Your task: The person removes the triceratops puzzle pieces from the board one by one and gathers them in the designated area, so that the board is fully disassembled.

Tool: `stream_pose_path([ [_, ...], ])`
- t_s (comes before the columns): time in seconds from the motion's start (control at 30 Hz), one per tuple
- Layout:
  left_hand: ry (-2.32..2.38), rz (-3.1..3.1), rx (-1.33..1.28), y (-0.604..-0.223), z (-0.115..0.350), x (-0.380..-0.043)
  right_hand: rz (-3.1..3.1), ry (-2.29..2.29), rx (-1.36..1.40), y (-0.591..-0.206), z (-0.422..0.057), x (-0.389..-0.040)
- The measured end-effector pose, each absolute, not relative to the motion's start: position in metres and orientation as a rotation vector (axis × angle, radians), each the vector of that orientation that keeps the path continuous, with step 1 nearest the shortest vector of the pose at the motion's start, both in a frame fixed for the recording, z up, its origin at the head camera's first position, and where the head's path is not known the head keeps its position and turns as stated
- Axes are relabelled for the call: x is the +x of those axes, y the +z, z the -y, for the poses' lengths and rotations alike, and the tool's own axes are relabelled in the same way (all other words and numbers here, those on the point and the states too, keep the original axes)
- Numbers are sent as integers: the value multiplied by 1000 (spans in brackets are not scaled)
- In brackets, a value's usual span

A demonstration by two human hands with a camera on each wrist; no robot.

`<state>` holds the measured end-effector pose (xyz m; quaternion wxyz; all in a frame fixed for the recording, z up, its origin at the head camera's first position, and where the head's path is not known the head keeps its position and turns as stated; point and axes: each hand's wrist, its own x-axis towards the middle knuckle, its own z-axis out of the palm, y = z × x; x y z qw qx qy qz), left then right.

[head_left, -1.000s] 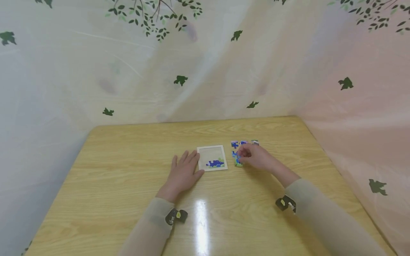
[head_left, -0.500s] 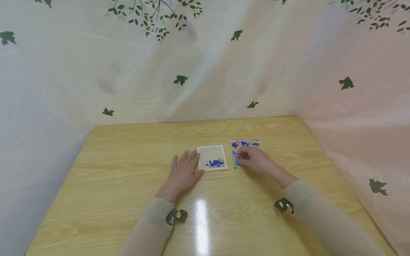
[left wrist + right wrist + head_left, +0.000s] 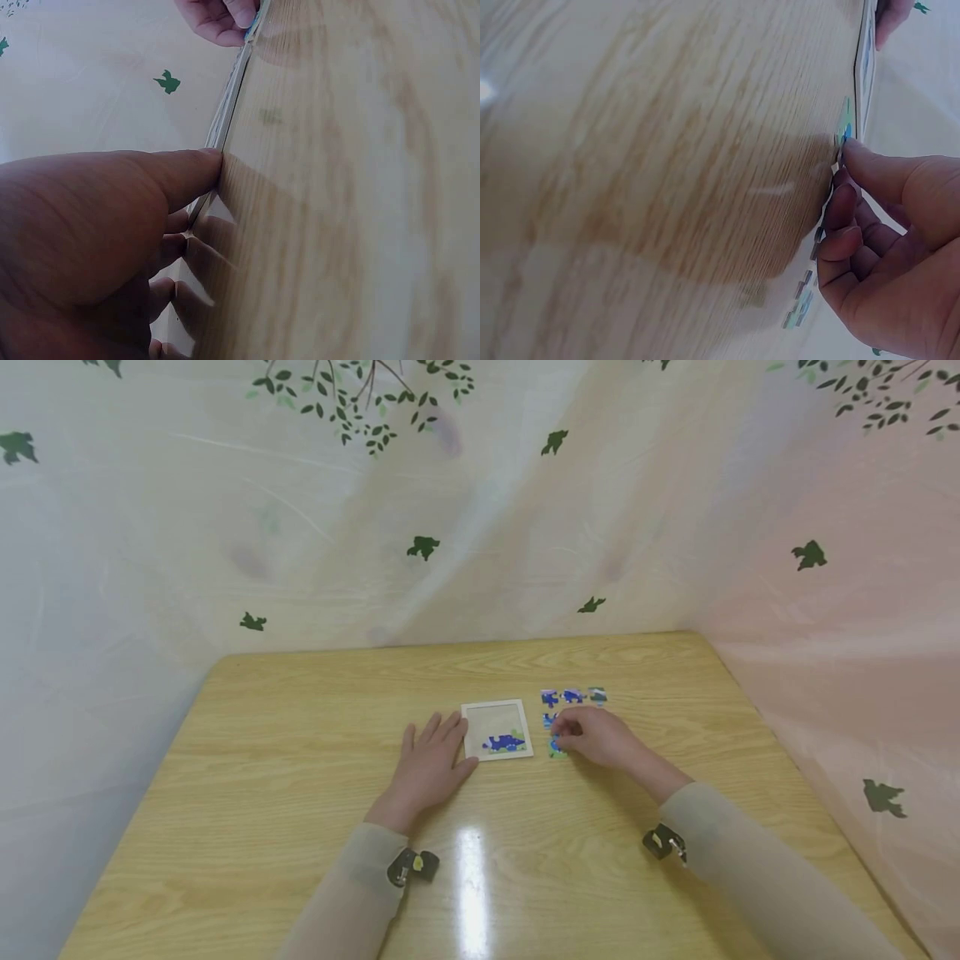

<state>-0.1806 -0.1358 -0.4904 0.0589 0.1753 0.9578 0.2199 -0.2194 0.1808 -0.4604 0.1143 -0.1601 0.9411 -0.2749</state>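
My left hand (image 3: 429, 768) lies flat with fingers spread, its fingertips and thumb touching the left side of a white puzzle frame (image 3: 527, 728). A few joined puzzle pieces with a dark blue picture (image 3: 504, 743) sit in the frame's lower part. To the right of the frame, my right hand (image 3: 600, 735) pinches a green and blue puzzle piece (image 3: 555, 748) low at the tabletop. In the right wrist view the thumb lies on that green piece (image 3: 845, 120), and the other fingers curl beneath. My hand partly hides the pieces under it.
Beyond my right hand lie loose puzzle pieces, among them a blue one (image 3: 573, 696) and a greyish one (image 3: 597, 694). Another blue piece (image 3: 549, 720) shows beside my fingers. The wooden table (image 3: 315, 710) ends at a leaf-printed curtain (image 3: 487, 527).
My right hand has shifted slightly left and towards me, the green and blue piece moving a little with it. More of the far pieces show now. The left hand is still.
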Motion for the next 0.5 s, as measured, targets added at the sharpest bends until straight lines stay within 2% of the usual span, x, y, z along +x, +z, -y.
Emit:
stream_pose_path([
  [0.5,677,-2903,535,-490,137,-181,-2787,-771,-436,-458,-176,-223],
])
